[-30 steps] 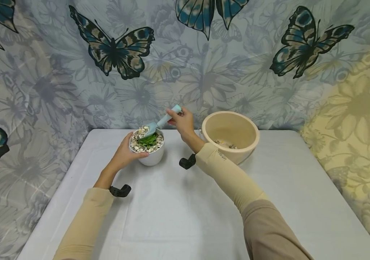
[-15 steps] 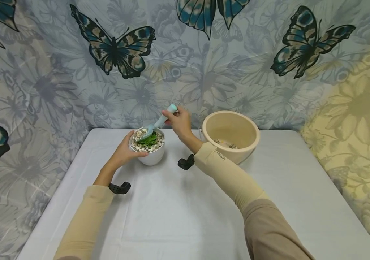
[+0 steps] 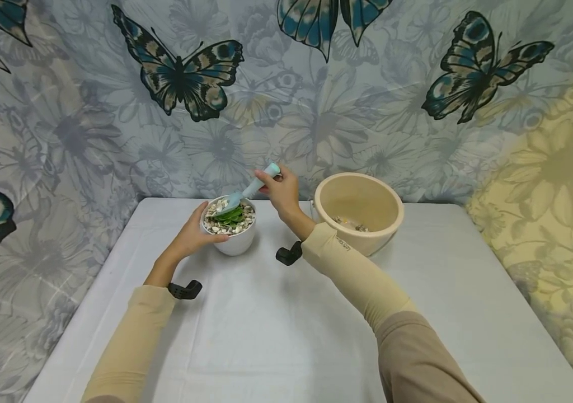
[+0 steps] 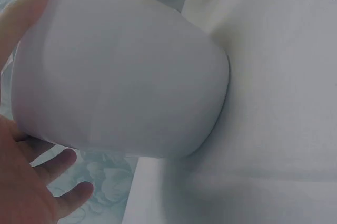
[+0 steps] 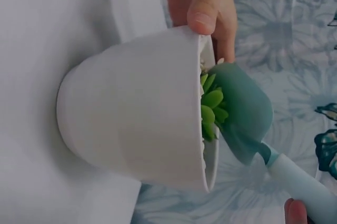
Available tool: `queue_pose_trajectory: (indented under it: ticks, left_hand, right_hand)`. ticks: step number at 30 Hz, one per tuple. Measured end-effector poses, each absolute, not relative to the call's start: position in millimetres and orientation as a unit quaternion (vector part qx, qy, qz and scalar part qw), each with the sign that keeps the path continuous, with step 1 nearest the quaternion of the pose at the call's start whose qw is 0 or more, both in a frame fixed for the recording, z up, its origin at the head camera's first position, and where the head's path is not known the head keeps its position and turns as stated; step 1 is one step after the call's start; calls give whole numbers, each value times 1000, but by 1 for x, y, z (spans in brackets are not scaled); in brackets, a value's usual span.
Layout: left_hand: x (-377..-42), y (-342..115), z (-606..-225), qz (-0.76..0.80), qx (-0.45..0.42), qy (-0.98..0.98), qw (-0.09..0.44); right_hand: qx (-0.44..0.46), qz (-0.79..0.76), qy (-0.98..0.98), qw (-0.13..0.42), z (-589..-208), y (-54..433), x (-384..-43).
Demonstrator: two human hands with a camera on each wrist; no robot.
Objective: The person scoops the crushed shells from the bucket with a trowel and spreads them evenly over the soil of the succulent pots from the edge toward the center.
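A white flowerpot (image 3: 236,244) stands upright on the table, holding a green succulent (image 3: 229,217) amid pale pebbles (image 3: 238,228). My left hand (image 3: 191,238) grips the pot from the left, thumb at the near rim and fingers around the far side. In the left wrist view, the pot's smooth wall (image 4: 121,66) fills much of the picture. My right hand (image 3: 285,193) holds a light blue toy-like shovel (image 3: 256,187) by its handle. Its blade (image 5: 245,110) tilts down over the succulent's leaves (image 5: 213,100) at the pot's mouth; whether it touches them I cannot tell.
Right of my right hand stands a large beige pot (image 3: 357,201) with a few pebbles (image 3: 352,225) at its bottom. A white cloth (image 3: 266,336) covers the table. Behind it hangs a butterfly-patterned backdrop (image 3: 316,123).
The shovel shifted slightly left and down over the pot, then back a little right. Fewer pebbles are heaped by its blade than a second ago. My left hand keeps its grip.
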State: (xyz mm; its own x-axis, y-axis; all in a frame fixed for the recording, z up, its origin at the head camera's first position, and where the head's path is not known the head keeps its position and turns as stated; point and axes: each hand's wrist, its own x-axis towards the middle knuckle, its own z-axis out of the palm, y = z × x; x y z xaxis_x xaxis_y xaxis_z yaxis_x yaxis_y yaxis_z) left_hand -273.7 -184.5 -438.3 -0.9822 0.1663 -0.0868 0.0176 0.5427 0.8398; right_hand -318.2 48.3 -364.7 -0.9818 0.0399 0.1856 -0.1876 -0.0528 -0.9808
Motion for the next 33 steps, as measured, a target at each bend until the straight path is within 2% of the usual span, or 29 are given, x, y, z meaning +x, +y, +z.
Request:
queue_pose_trajectory:
  ticks: [6, 11, 21, 28, 33]
  left_hand:
    - [-272, -182, -442, 480, 37, 874, 70]
    - [-271, -181, -437, 457, 40, 887, 53]
    - [-279, -186, -436, 480, 48, 870, 101]
    - [-270, -172, -445, 484, 17, 875, 20]
    - [-269, -170, -439, 452, 2, 891, 30]
  right_hand:
    - [48, 725, -682, 88, -366, 50, -317]
    - [53, 713, -688, 125, -361, 48, -313]
    - [69, 696, -699, 146, -364, 45, -312]
    - [69, 698, -692, 171, -366, 42, -310]
    - [95, 675, -705, 196, -364, 37, -308]
